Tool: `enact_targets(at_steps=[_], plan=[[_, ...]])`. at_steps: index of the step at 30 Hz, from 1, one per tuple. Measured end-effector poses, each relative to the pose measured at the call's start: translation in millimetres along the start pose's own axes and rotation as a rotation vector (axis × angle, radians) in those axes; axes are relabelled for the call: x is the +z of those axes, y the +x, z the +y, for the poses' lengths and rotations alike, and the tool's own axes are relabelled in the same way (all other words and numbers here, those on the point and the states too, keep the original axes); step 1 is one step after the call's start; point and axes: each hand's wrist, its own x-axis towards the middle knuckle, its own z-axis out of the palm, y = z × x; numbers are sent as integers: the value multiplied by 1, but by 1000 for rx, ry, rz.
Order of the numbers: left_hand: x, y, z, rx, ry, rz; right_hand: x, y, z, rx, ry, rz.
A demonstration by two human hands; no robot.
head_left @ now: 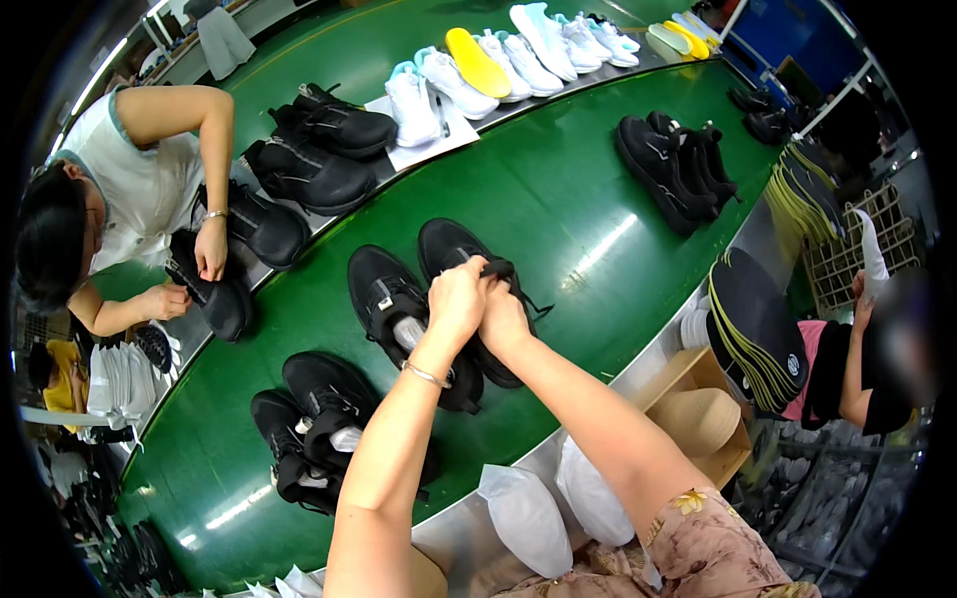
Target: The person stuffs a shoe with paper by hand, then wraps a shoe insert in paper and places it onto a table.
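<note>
On the green belt in front of me lies a pair of black sneakers. The left sneaker (384, 289) of the pair has white stuffing in its opening and is untouched. Over the right sneaker (447, 242) my two hands meet at its laces and tongue. My left hand (457, 299), with a bracelet on its wrist, is closed with fingers pinched at the black lacing. Pressed beside it, my right hand (504, 317) is closed too, near a loose black lace end (543, 311). The exact grip of the fingertips is partly hidden.
Another black pair (324, 384) sits nearer left; more black shoes (663, 174) stand far right. Across the belt a co-worker's hands (209, 249) handle a black shoe. White sneakers (538, 45) and a yellow insole (477, 62) line the far edge. Stacked insoles (753, 324) stand right.
</note>
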Motion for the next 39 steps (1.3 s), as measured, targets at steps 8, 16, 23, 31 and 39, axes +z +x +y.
enact_targets(at_steps=[8,16,23,31,39], plan=[[2,6,-1,9,44,64,-42,-55,-9,-231,181,191],[-37,-51,46,41,-65,384,-74,-299,16,-234,542,210],[8,-270,86,-311,-256,401,-13,-426,55,-72,272,72],[78,-401,36,-906,-376,96,44,-422,58,18,297,152],[36,-370,83,-869,-959,252,13,-423,45,117,643,95]])
